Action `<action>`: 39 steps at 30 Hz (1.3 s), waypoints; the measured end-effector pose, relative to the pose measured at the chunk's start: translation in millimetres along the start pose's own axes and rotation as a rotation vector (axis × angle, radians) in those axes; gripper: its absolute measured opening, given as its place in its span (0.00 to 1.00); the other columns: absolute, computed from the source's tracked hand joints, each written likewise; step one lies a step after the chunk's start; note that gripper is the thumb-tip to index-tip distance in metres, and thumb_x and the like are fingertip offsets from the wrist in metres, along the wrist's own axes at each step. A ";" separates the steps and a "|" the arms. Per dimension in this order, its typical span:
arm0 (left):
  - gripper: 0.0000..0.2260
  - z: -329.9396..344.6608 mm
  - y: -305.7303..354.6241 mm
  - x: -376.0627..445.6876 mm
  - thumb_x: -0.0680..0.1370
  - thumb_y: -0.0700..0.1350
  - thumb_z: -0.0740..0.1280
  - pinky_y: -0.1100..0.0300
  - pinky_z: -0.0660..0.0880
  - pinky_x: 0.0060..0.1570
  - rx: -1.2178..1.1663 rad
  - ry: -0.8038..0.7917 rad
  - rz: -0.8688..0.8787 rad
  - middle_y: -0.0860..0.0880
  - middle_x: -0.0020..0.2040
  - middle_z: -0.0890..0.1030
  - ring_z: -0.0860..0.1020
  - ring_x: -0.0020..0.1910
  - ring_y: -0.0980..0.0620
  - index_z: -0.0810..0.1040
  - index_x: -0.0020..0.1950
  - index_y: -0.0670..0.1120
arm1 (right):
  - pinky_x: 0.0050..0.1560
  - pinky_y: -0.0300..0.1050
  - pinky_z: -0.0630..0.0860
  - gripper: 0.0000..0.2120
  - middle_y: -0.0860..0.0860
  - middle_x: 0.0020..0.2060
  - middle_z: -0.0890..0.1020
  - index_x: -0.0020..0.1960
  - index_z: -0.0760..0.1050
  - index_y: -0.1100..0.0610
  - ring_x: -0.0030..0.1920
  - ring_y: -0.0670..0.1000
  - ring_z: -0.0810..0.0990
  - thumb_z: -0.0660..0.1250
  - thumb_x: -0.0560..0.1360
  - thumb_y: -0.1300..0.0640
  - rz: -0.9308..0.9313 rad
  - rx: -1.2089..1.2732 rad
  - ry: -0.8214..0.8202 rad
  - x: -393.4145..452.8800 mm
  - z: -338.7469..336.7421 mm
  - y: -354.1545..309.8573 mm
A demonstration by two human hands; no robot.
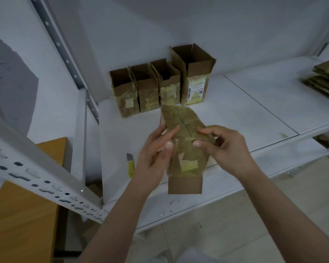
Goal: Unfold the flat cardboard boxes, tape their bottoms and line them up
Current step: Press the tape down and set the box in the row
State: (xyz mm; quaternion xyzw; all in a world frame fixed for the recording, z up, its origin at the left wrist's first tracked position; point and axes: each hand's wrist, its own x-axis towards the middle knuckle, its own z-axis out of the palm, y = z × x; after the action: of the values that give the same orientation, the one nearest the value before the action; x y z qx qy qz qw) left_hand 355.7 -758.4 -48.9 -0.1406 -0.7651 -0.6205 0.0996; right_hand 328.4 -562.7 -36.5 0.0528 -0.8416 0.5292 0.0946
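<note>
While four boxes already stand in a row, a fifth is in hand.

Both hands hold a flattened, tape-covered cardboard box (185, 149) above the white shelf (254, 103): the left hand (156, 149) grips its left edge with curled fingers, and the right hand (222, 145) pinches its face between thumb and forefinger. The row of opened boxes (156, 86) stands at the back, touching side by side. A stack of flat boxes (325, 80) lies at far right, so, by my judgement, much is left. A yellow utility knife (130, 164) lies nearby.

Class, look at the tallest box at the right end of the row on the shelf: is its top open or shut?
Open. The tallest box stands upright, its top flaps raised, and its dark inside shows.
</note>
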 end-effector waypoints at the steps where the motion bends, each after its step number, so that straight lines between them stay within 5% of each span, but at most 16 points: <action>1: 0.17 -2.1 5.8 2.8 0.82 0.56 0.56 0.49 0.72 0.66 0.007 0.012 0.012 0.51 0.72 0.68 0.66 0.73 0.55 0.76 0.66 0.55 | 0.47 0.46 0.79 0.22 0.41 0.45 0.84 0.52 0.83 0.48 0.44 0.47 0.82 0.75 0.61 0.40 0.014 0.032 -0.023 2.0 -7.4 -5.9; 4: 0.16 0.3 21.7 9.2 0.81 0.58 0.56 0.54 0.74 0.63 0.055 0.059 0.082 0.48 0.68 0.68 0.68 0.69 0.56 0.76 0.64 0.56 | 0.49 0.58 0.80 0.26 0.51 0.44 0.85 0.50 0.84 0.49 0.44 0.58 0.83 0.73 0.58 0.36 0.025 0.121 -0.067 1.5 -20.2 -22.9; 7: 0.14 7.5 30.0 13.3 0.79 0.56 0.58 0.48 0.72 0.64 0.114 0.096 0.142 0.48 0.63 0.68 0.69 0.67 0.51 0.77 0.61 0.55 | 0.49 0.63 0.79 0.28 0.54 0.43 0.85 0.50 0.84 0.53 0.44 0.62 0.82 0.72 0.58 0.35 0.025 0.138 -0.075 -3.2 -23.7 -35.3; 11: 0.09 18.2 38.3 16.7 0.80 0.50 0.58 0.44 0.71 0.58 0.226 0.164 0.238 0.49 0.56 0.72 0.71 0.59 0.46 0.75 0.55 0.51 | 0.48 0.59 0.80 0.25 0.48 0.42 0.85 0.49 0.84 0.51 0.42 0.56 0.83 0.72 0.60 0.35 0.036 0.062 -0.036 -9.8 -23.9 -45.3; 17: 0.09 21.1 35.2 16.5 0.80 0.51 0.59 0.54 0.68 0.57 0.302 0.154 0.305 0.60 0.54 0.73 0.70 0.57 0.56 0.75 0.55 0.50 | 0.48 0.54 0.80 0.20 0.46 0.43 0.84 0.50 0.84 0.49 0.39 0.50 0.80 0.74 0.64 0.40 0.066 -0.034 -0.003 -13.9 -26.8 -48.3; 21: 0.06 24.4 40.1 15.5 0.80 0.48 0.59 0.53 0.70 0.54 0.269 0.209 0.297 0.56 0.50 0.74 0.72 0.54 0.50 0.75 0.52 0.50 | 0.43 0.45 0.77 0.14 0.43 0.42 0.83 0.51 0.83 0.45 0.35 0.44 0.77 0.73 0.69 0.41 0.011 -0.120 -0.003 -14.9 -22.3 -47.8; 24: 0.06 16.0 43.4 18.3 0.81 0.49 0.58 0.52 0.72 0.51 0.242 0.242 0.258 0.52 0.49 0.76 0.74 0.51 0.47 0.74 0.51 0.51 | 0.46 0.45 0.80 0.19 0.46 0.45 0.84 0.56 0.82 0.46 0.37 0.43 0.80 0.62 0.73 0.38 0.014 0.088 -0.073 -13.1 -31.8 -49.3; 28: 0.09 10.3 51.4 19.4 0.81 0.51 0.57 0.61 0.73 0.44 0.065 0.268 0.119 0.53 0.43 0.76 0.75 0.42 0.55 0.74 0.50 0.50 | 0.46 0.37 0.78 0.17 0.55 0.55 0.76 0.63 0.76 0.45 0.45 0.46 0.80 0.57 0.78 0.46 -0.126 0.217 -0.091 -16.1 -38.1 -48.9; 30: 0.09 13.6 55.2 18.4 0.81 0.51 0.57 0.62 0.73 0.42 0.048 0.265 0.104 0.53 0.41 0.76 0.74 0.41 0.56 0.74 0.50 0.49 | 0.46 0.38 0.79 0.17 0.55 0.55 0.74 0.64 0.75 0.46 0.51 0.48 0.78 0.58 0.77 0.48 -0.200 0.236 -0.072 -18.8 -32.6 -50.8; 33: 0.08 17.2 57.5 17.3 0.81 0.51 0.57 0.63 0.73 0.44 0.051 0.274 0.097 0.52 0.41 0.75 0.74 0.41 0.56 0.73 0.48 0.51 | 0.44 0.51 0.82 0.15 0.53 0.53 0.75 0.61 0.78 0.50 0.47 0.56 0.80 0.63 0.76 0.50 -0.237 0.250 -0.008 -17.5 -30.4 -53.8; 35: 0.07 18.5 58.6 16.5 0.81 0.50 0.57 0.61 0.73 0.47 0.099 0.283 0.119 0.50 0.43 0.76 0.75 0.44 0.55 0.72 0.48 0.50 | 0.42 0.55 0.81 0.11 0.51 0.51 0.76 0.58 0.80 0.53 0.44 0.55 0.80 0.66 0.78 0.52 -0.281 0.179 0.029 -14.6 -30.5 -53.3; 37: 0.05 20.2 59.2 15.4 0.82 0.48 0.58 0.54 0.74 0.49 0.149 0.292 0.165 0.47 0.45 0.76 0.75 0.47 0.50 0.72 0.48 0.51 | 0.40 0.42 0.78 0.10 0.51 0.48 0.76 0.57 0.80 0.54 0.42 0.48 0.78 0.65 0.78 0.57 -0.356 0.070 0.074 -12.9 -29.4 -50.5; 39: 0.04 20.2 59.6 14.7 0.82 0.48 0.58 0.48 0.74 0.50 0.188 0.290 0.207 0.47 0.47 0.77 0.75 0.49 0.46 0.71 0.48 0.55 | 0.40 0.42 0.77 0.11 0.52 0.49 0.77 0.57 0.81 0.56 0.41 0.49 0.78 0.64 0.77 0.59 -0.373 0.048 0.077 -12.1 -29.2 -47.3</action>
State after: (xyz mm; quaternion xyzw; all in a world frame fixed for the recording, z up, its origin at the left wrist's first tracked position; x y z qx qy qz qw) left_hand 362.5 -725.9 6.5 -0.1178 -0.7788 -0.5466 0.2844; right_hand 352.2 -557.0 14.8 0.1895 -0.8001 0.5241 0.2220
